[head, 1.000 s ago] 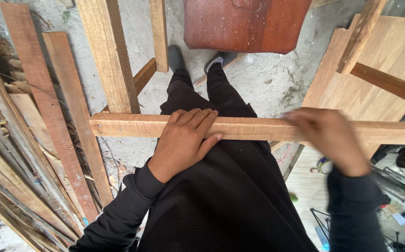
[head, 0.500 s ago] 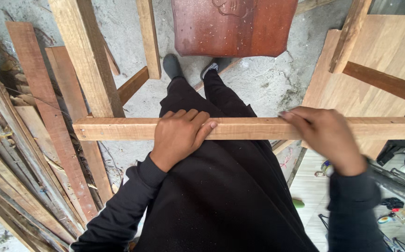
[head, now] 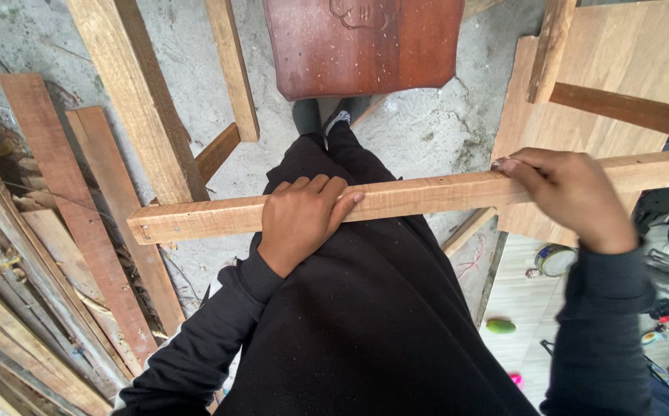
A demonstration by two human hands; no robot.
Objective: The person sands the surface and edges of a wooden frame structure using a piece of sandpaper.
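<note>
A long pale wooden batten (head: 427, 196) lies crosswise in front of me at waist height, tilted slightly up to the right. My left hand (head: 300, 219) rests palm-down over it near its left third, fingers wrapped over the top edge. My right hand (head: 573, 196) covers the batten further right, fingers pointing left and curled on it. Both arms wear black sleeves, and my black clothing fills the view below the batten.
Several long planks (head: 57, 254) lie stacked on the left. Two pale beams (head: 134, 100) slant across the concrete floor (head: 427, 123). A reddish wooden panel (head: 361, 42) stands ahead of my shoes. A wide plywood board (head: 612, 69) with crossed battens lies on the right. Small objects lie on the floor at lower right.
The batten has tilted, its right end higher, and its left end shows further right. My right hand has shifted up and right along it. My left hand keeps its place.
</note>
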